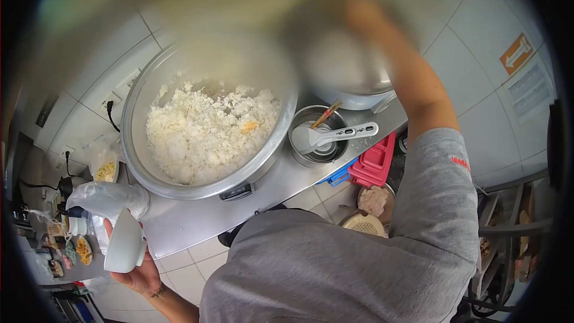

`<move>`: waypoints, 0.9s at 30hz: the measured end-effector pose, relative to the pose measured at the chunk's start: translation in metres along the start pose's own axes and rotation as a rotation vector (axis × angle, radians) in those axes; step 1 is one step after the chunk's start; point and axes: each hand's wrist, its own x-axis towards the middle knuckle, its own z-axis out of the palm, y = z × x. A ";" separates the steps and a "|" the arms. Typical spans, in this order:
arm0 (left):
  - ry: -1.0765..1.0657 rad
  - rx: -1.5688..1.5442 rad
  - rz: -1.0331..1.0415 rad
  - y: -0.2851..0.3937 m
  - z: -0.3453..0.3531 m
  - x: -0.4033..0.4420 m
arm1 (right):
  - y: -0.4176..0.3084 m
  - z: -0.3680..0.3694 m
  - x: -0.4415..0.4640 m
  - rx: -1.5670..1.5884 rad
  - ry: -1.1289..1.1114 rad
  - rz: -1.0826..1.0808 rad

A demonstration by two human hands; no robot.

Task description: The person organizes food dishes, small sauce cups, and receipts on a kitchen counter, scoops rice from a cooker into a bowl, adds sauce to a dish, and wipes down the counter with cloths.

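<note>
Counter edge [191,238], nearby — left hand [143,277] holding bowl [124,244]

Bright overall; foggy blur above the pot [191,192] smears the right hand [362,17]; well outside the pot, corners darken to black.

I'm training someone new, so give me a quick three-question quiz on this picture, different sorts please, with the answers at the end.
1. Which hand holds the white bowl?
2. True or false: the rice paddle rests in the small metal pot.
3. What does the large pot hold? A: noodles. B: white rice. C: soup.

Key: 1. The left hand. 2. True. 3. B.
</note>
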 end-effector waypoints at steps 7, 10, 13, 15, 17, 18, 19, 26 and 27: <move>-0.042 0.039 -0.043 -0.016 0.021 0.017 | 0.009 0.021 0.012 0.054 0.096 -0.126; -0.053 0.008 -0.007 -0.022 0.010 0.026 | -0.023 -0.013 -0.048 0.147 0.236 -0.146; -0.089 -0.002 -0.078 -0.022 0.008 0.042 | -0.046 0.013 -0.072 0.168 0.174 -0.089; -0.128 0.026 -0.073 -0.024 0.004 0.056 | -0.044 0.040 -0.059 0.178 0.051 -0.038; -0.082 0.044 -0.002 -0.029 0.005 0.068 | -0.047 0.040 -0.049 0.141 0.024 -0.065; -0.095 0.022 0.000 -0.033 0.006 0.074 | -0.053 0.041 -0.044 0.150 0.051 -0.072; -0.109 0.022 0.003 -0.035 0.007 0.078 | -0.056 0.042 -0.037 0.150 0.058 -0.061; -0.168 -0.044 -0.088 -0.033 0.003 0.084 | -0.072 0.028 -0.025 0.103 0.009 -0.058; -0.175 -0.047 -0.080 -0.029 -0.001 0.084 | -0.076 0.005 -0.040 0.066 -0.026 -0.021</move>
